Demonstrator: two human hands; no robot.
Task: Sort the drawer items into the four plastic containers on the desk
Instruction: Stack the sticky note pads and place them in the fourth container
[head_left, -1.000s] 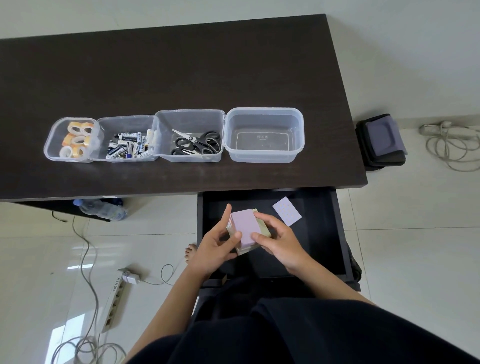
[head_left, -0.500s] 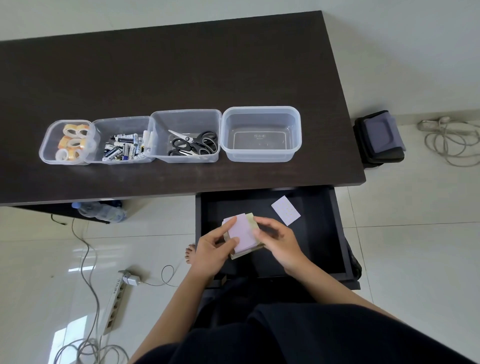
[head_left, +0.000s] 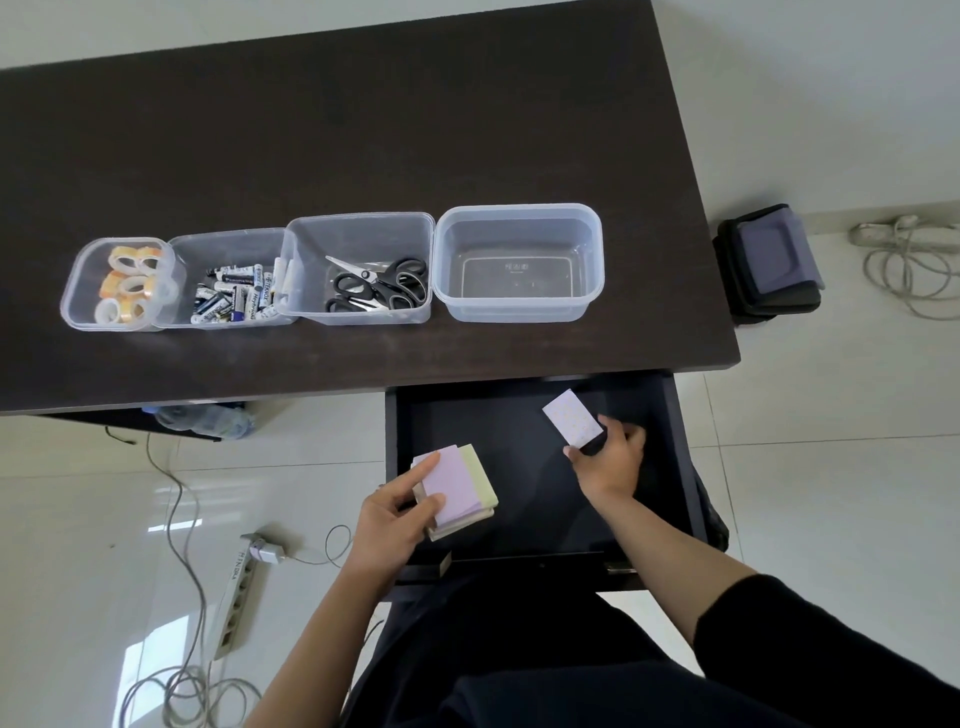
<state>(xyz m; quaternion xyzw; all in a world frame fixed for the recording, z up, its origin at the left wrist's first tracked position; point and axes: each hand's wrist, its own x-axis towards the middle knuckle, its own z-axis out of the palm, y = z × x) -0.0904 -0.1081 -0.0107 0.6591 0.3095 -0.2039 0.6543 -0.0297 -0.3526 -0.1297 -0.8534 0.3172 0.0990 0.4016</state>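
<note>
Holding the stack of sticky-note pads alone now, my left hand pinches it over the open drawer's left side, thumb on the purple top sheet, fingers curled beneath. Half a second ago both hands clasped that stack; my right hand has since left it and reached to the drawer's back right, where it lifts the pale dotted pad that lay flat there before. Its fingers curl round the pad's lower end, though I cannot make out how they grip, since the pad and my knuckles cover them. A dark shape under the pad is too unclear to name.

On the desk the row near the front edge is unchanged: tape rolls container, batteries container, scissors container, and the bare container at the right end. How many pads the stack holds I cannot tell; green and beige edges show below the purple.
</note>
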